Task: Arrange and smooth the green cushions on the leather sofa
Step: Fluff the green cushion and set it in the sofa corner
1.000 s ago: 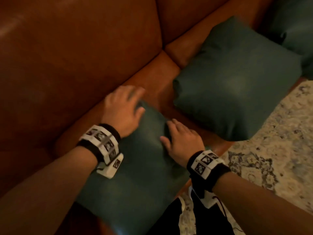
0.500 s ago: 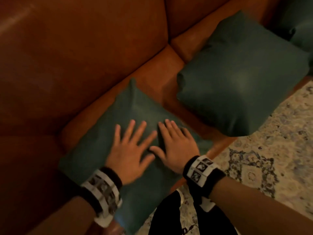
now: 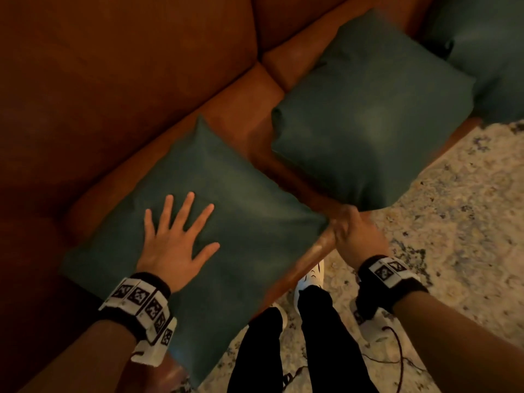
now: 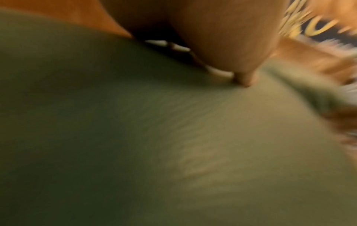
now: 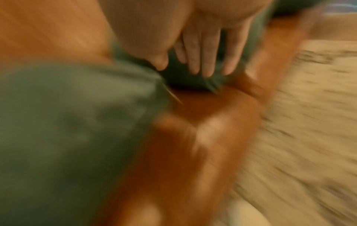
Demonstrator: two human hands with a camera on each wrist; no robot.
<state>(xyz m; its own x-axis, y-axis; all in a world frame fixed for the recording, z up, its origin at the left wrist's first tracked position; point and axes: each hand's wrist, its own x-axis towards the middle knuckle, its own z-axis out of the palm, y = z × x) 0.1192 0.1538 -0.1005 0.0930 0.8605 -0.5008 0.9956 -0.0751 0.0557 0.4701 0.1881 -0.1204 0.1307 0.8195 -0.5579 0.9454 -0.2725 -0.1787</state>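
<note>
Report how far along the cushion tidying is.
Done: nothing clearly finished. In hand: the near cushion lies flat on the sofa; the left hand presses it, fingers spread, while the right hand is at its corner. Left: the middle cushion overhangs the seat edge, and a third waits behind.

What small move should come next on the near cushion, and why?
Probably sweep the left hand toward the right hand. It lies flat, fingers spread, on the near cushion, while the right hand is at that cushion's corner; its grip is blurred.
</note>
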